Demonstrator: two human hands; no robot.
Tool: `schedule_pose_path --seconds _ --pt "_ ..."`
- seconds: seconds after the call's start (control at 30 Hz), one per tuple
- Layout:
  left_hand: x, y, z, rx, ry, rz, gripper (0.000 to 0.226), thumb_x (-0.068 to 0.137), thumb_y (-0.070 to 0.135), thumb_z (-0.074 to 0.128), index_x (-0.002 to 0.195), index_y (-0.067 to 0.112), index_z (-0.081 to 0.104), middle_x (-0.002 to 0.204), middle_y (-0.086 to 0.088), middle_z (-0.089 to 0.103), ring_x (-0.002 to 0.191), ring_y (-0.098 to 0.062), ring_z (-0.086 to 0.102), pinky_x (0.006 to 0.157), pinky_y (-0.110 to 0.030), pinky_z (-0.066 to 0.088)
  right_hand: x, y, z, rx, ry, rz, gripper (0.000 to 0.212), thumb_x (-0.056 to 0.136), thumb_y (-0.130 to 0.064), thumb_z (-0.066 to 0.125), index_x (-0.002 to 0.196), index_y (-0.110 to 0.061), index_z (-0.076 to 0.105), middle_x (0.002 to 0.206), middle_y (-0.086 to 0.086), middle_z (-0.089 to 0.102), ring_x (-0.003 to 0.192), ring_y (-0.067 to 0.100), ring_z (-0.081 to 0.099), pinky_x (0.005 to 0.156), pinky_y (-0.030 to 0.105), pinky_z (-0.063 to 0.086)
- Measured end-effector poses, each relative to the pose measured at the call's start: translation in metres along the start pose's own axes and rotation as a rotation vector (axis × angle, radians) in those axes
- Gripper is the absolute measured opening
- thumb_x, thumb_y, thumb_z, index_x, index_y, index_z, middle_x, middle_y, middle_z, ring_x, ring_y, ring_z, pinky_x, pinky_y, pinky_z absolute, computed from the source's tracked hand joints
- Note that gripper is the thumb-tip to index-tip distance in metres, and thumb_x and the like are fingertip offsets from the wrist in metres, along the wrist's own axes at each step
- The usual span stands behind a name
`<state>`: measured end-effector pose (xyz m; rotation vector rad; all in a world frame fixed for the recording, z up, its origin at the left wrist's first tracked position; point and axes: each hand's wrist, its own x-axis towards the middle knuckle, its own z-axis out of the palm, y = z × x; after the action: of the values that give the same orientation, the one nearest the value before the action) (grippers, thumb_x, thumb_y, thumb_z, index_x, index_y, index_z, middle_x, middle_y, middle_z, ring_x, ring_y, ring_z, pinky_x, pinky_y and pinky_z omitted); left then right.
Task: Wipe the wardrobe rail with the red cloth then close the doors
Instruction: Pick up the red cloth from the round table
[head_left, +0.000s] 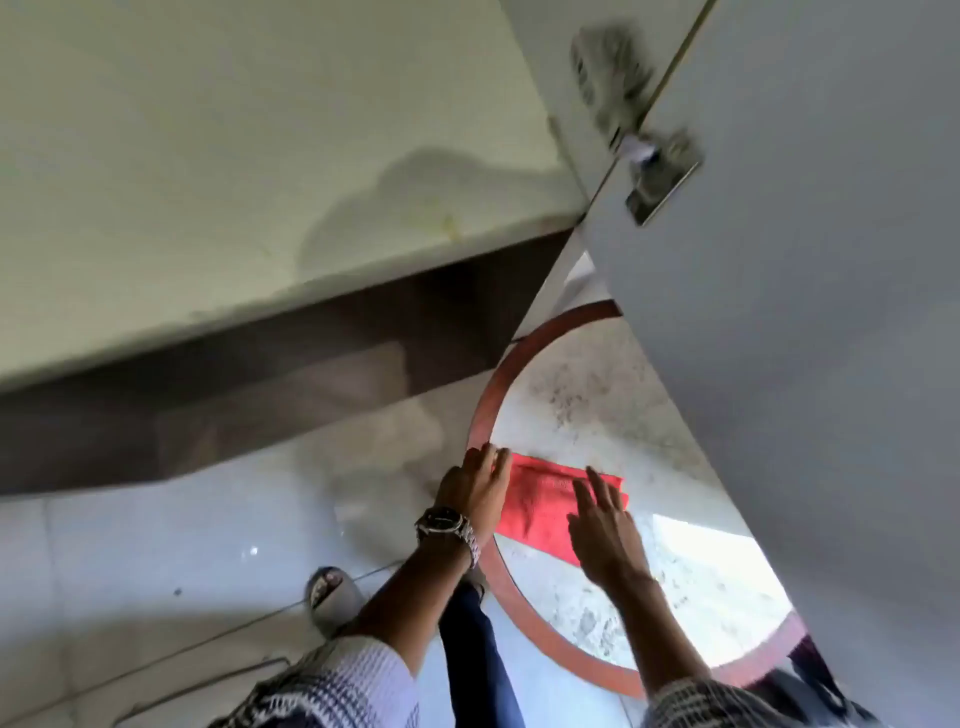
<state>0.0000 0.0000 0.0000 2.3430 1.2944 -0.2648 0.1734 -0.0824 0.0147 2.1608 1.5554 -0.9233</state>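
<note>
The red cloth (540, 501) lies folded flat on a round marble table (582, 395) with a reddish-brown rim. My left hand (475, 488), a watch on its wrist, rests at the cloth's left edge with fingers on the table. My right hand (605, 525) lies flat on the cloth's right part, fingers spread. A grey wardrobe door (805, 286) stands open above the table at the right, with a blurred metal hinge (657, 176) on it. The wardrobe rail is not in view.
The pale inner floor of the wardrobe (234, 171) fills the upper left, with a dark plinth (249, 384) below it. Glossy white floor tiles (130, 561) spread at the lower left. A sandalled foot (330, 592) stands beside the table.
</note>
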Motion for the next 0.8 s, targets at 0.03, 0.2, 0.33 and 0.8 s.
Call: schedule_pose_path --seconds 0.03,0.2,0.33,0.8 --pt "0.011 0.001 0.015 -0.009 -0.008 0.018 0.048 0.093 0.016 0.059 0.140 0.012 0.047 0.132 -0.009 0.055 0.112 -0.030 0.059 0.076 -0.043 0.059 0.016 0.005 0.005 0.014 0.044 -0.001 0.067 0.101 -0.032 0.059 0.158 -0.016 0.026 0.168 0.007 0.019 0.150 0.029 0.027 0.116 0.044 0.040" --pt "0.044 0.006 0.053 -0.038 -0.158 0.011 0.055 0.093 0.022 0.065 0.140 0.010 0.039 0.140 -0.012 0.046 0.130 -0.032 0.043 0.100 -0.041 0.043 0.052 0.015 0.025 -0.174 0.006 -0.030 0.071 0.092 -0.050 0.065 0.149 -0.022 0.033 0.141 0.001 0.049 0.131 0.027 0.043 0.105 0.042 0.038" --pt "0.019 0.008 0.029 0.004 -0.147 -0.012 0.028 0.093 0.026 0.065 0.113 0.008 0.058 0.120 -0.012 0.056 0.118 -0.032 0.051 0.090 -0.042 0.047 0.026 0.004 0.011 -0.261 -0.074 -0.086 0.055 0.099 -0.048 0.055 0.145 -0.021 0.043 0.142 0.002 0.048 0.133 0.026 0.042 0.109 0.044 0.032" --pt "-0.173 -0.100 -0.397 -0.391 0.710 -0.128 0.034 0.093 0.035 0.044 0.124 0.025 0.036 0.102 -0.003 0.065 0.082 -0.024 0.067 0.074 -0.030 0.049 -0.164 -0.229 -0.336 0.065 0.491 -0.777 0.055 0.106 -0.038 0.049 0.155 -0.041 0.023 0.149 -0.006 0.043 0.116 0.023 0.063 0.103 0.039 0.049"
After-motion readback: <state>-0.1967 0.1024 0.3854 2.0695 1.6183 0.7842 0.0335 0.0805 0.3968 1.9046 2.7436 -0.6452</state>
